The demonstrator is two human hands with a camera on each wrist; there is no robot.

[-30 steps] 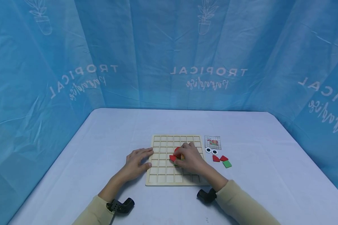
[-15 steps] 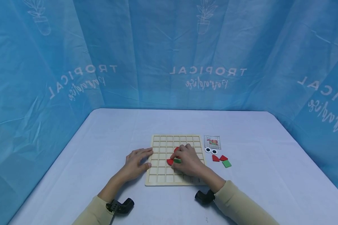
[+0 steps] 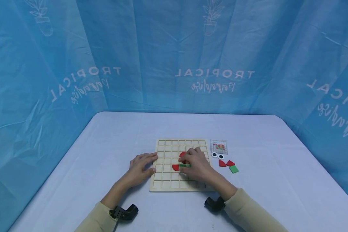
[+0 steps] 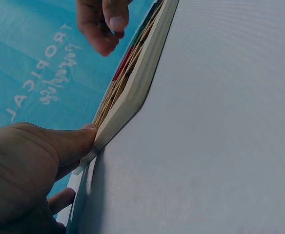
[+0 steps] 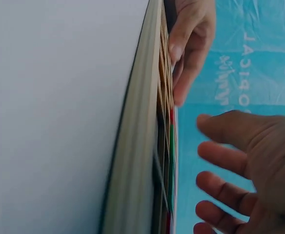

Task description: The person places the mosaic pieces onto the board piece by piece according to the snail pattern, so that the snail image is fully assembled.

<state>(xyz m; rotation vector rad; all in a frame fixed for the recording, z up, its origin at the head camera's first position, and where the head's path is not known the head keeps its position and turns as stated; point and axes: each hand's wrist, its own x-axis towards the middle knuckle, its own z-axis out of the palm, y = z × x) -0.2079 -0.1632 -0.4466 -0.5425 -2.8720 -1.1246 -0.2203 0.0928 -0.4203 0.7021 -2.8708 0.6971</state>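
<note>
White table (image 3: 119, 138) bore part-filled grid board (image 3: 166, 176): red pieces (image 3: 175, 167), green piece (image 3: 184, 165) in; eye discs (image 3: 214, 155), red quarters (image 3: 222, 163), green square (image 3: 233, 169) remained right of board. Left hand (image 3: 142, 167), fingers extended, touched board's edge; right hand (image 3: 195, 164), fingers loose, above.

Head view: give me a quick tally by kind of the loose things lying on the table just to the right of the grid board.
White eye discs: 2
Red pieces: 2
Green square piece: 1
Picture card: 1
Total: 6
</note>
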